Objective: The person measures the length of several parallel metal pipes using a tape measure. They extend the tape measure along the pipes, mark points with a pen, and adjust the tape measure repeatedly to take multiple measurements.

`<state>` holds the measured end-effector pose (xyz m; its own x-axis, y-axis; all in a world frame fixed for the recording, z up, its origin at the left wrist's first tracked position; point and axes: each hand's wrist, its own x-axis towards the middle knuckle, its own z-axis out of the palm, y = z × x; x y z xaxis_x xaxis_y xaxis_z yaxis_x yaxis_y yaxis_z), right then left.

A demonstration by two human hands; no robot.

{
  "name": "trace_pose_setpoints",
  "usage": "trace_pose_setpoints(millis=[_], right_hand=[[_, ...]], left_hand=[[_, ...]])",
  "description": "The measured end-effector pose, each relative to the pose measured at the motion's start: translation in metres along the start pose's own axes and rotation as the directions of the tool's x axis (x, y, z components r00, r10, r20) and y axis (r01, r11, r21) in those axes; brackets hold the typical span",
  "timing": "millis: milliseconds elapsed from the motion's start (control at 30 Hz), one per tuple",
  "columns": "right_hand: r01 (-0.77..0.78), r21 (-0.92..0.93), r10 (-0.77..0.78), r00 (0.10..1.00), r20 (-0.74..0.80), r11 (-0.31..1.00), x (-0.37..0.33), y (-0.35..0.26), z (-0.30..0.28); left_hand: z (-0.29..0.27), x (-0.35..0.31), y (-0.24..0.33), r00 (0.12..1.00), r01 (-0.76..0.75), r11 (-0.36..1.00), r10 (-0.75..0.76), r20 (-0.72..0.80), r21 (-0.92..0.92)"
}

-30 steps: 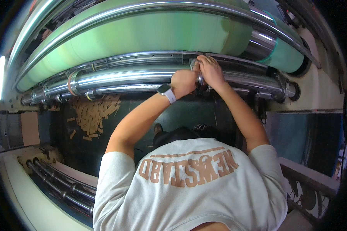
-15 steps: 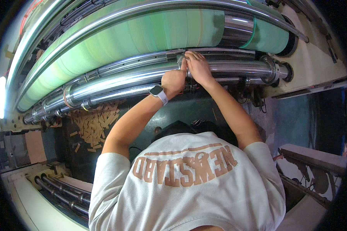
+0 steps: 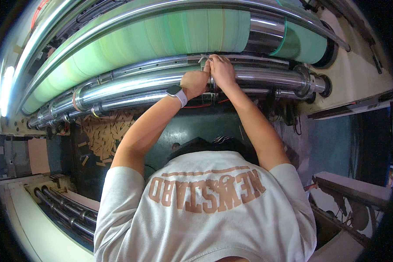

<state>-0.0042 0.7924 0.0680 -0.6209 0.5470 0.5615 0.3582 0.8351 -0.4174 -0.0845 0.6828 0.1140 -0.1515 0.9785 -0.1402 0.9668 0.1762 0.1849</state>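
Both of my hands meet over a long polished steel shaft (image 3: 131, 84) on the machine. My left hand (image 3: 194, 83), below a wrist with a watch (image 3: 175, 91), is closed, its thumb side against the other hand. My right hand (image 3: 223, 72) is closed too, with bent fingers over the bar with holes (image 3: 137, 66) behind the shaft. A small greyish piece (image 3: 203, 60) shows at the fingertips; its kind is too small to make out. What lies inside the fingers is hidden. Just beyond stands the large roller with green cover (image 3: 161, 37).
A thin chrome rail (image 3: 118, 24) runs across in front of the green roller. Cardboard strips (image 3: 107, 133) lie scattered on the floor at left. The cream machine side frame (image 3: 358, 83) bounds the right. A second set of shafts (image 3: 67, 212) sits at lower left.
The whole view has shifted slightly. My hands stay together at the same spot on the shaft; my left hand and wrist have turned a little.
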Motion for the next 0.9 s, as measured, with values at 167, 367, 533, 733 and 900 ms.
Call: trace_pose_setpoints(millis=[167,367,533,733,900], right_hand=[[-0.167,-0.068,0.179,0.957,0.23,0.984,0.02,0.006,0.002],[-0.065,-0.099,0.08,0.984,0.159,0.993,0.006,0.001,-0.004],[0.009,-0.119,0.012,0.984,0.176,0.993,0.008,0.006,0.0],[0.005,0.043,-0.011,0.991,0.132,0.999,0.003,0.015,-0.003],[0.029,0.246,-0.06,0.991,0.119,0.969,0.002,0.017,-0.04]], left_hand=[[-0.002,0.037,-0.032,0.974,-0.221,0.95,0.226,-0.001,-0.22],[0.008,0.016,-0.015,0.996,-0.094,0.991,0.094,0.003,-0.093],[-0.005,0.013,-0.006,0.998,-0.032,0.999,0.033,0.055,-0.029],[-0.008,0.01,-0.002,0.998,-0.029,1.0,0.029,0.051,-0.011],[0.003,0.003,-0.006,0.998,0.054,0.998,-0.054,0.015,-0.033]])
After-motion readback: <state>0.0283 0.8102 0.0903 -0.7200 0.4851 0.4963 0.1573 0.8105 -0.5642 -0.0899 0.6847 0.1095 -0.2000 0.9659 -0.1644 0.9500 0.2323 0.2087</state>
